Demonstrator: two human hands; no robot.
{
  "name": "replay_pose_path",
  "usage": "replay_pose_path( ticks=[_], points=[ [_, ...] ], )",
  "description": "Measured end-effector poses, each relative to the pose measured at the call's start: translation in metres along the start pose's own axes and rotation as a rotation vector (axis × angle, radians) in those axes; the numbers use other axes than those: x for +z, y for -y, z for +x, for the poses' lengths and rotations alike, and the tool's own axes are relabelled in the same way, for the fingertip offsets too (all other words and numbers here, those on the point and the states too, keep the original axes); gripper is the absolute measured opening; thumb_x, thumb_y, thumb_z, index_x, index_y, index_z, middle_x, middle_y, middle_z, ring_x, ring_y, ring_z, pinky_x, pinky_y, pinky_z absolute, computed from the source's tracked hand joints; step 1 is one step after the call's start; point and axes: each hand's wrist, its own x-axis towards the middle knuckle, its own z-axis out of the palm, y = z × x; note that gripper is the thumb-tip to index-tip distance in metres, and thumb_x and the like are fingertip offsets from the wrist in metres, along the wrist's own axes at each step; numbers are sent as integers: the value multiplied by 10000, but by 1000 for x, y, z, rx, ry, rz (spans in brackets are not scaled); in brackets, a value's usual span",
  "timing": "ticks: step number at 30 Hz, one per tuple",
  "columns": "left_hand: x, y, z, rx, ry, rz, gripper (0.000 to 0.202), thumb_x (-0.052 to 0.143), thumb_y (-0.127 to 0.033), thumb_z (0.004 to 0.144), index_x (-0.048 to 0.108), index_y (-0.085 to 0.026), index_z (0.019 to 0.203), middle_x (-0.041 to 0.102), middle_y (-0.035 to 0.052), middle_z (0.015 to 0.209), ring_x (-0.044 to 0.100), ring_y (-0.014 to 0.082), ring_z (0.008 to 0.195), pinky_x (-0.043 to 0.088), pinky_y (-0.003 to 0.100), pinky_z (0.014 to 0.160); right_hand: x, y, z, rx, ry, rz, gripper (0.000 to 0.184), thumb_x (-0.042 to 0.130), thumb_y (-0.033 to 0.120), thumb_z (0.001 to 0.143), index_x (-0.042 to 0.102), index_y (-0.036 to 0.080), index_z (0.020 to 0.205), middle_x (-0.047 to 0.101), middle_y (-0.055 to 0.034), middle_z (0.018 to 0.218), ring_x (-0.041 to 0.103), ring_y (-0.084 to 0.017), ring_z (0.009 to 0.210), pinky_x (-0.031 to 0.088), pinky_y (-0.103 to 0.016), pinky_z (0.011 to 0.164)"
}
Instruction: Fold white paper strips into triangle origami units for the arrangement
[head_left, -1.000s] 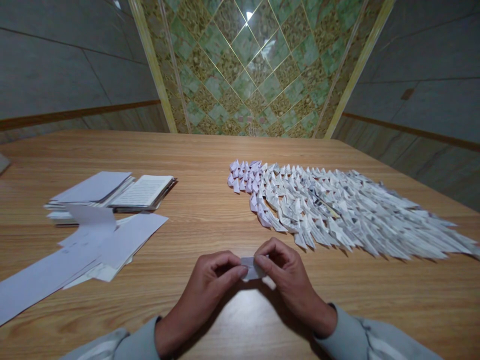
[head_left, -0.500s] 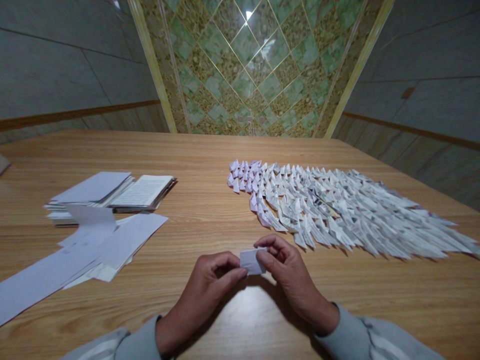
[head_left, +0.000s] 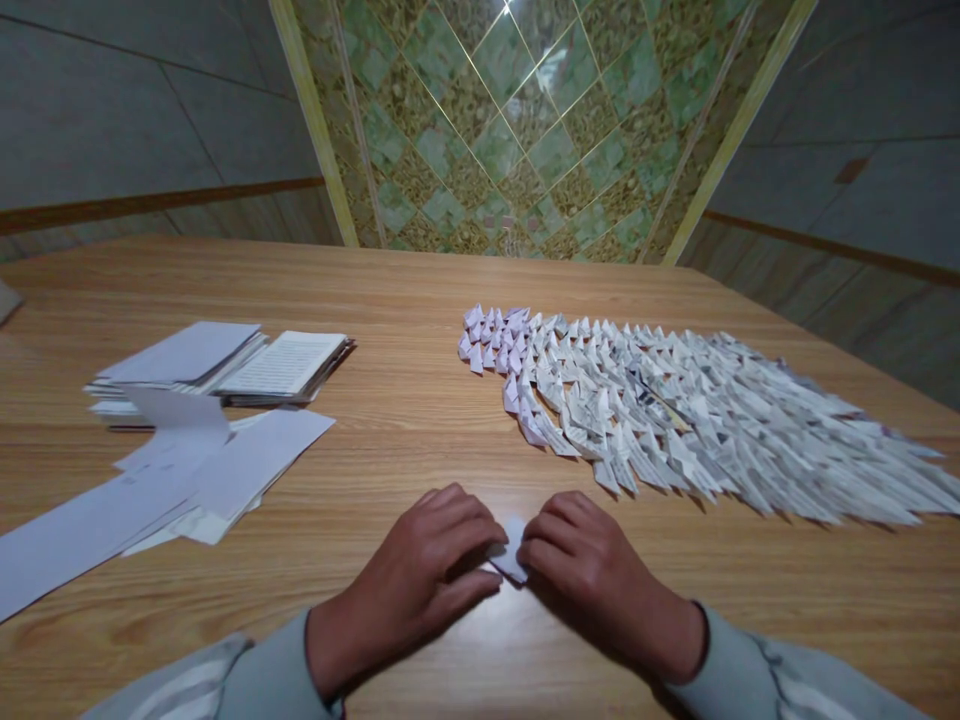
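Observation:
A small folded piece of white paper (head_left: 511,555) lies between my two hands, low over the front of the wooden table (head_left: 405,450). My left hand (head_left: 442,555) pinches its left side between fingers and thumb. On the other side, my right hand (head_left: 581,560) has its curled fingers pressed on the paper's right edge, its thumb mostly hidden. Beyond my right hand spread many folded paper pieces (head_left: 675,420) in overlapping rows, pale lilac at the left end and printed white along the rest.
At the left stand a stack of paper (head_left: 180,355) and a printed stack (head_left: 289,365) beside it. Loose white sheets (head_left: 255,465) and long strips (head_left: 90,540) lie in front. A patterned tile wall (head_left: 499,130) closes off the far end of the table.
The paper has gone from a flat rectangle held up between my fingertips to a smaller, angled shape. Both hands have turned over it, knuckles up. The view has tilted slightly downward.

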Motion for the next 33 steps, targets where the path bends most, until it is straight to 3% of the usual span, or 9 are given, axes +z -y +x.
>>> replay_pose_path(
  ticks=[5,14,24,29,33],
  points=[
    [10,7,-1,51,74,114,191,580,-332,1001,673,-181,929,674,66,871,569,231,817,388,343,738,0,-1,0,47,103,91,260,529,291,1037,650,175,838,672,-59,806,520,-205,774,344,-352,707],
    [11,10,0,105,-4,89,276,469,-322,1053,701,-194,976,688,48,827,579,202,769,391,320,713,-18,-15,1,162,253,421,89,632,285,998,674,209,1017,702,-12,960,563,-180,925,346,-347,887],
    [11,6,-2,45,29,46,176,498,-205,1030,660,-191,964,673,55,848,578,215,792,409,330,730,-16,-16,0,243,226,498,149,558,245,1033,672,189,956,694,-24,883,561,-188,874,364,-345,836],
    [13,6,-4,-52,-49,-3,6,585,-194,984,579,-196,982,661,29,832,592,200,758,420,298,683,-14,-11,0,303,190,456,132,556,198,1022,636,182,918,650,-32,875,533,-194,856,367,-337,800],
    [15,5,-4,-74,-81,-8,164,609,-171,962,548,-215,1108,672,20,883,613,203,788,441,295,699,-7,-9,1,314,148,439,93,559,154,1011,640,193,991,650,-33,894,528,-200,873,369,-330,804]
  ],
)
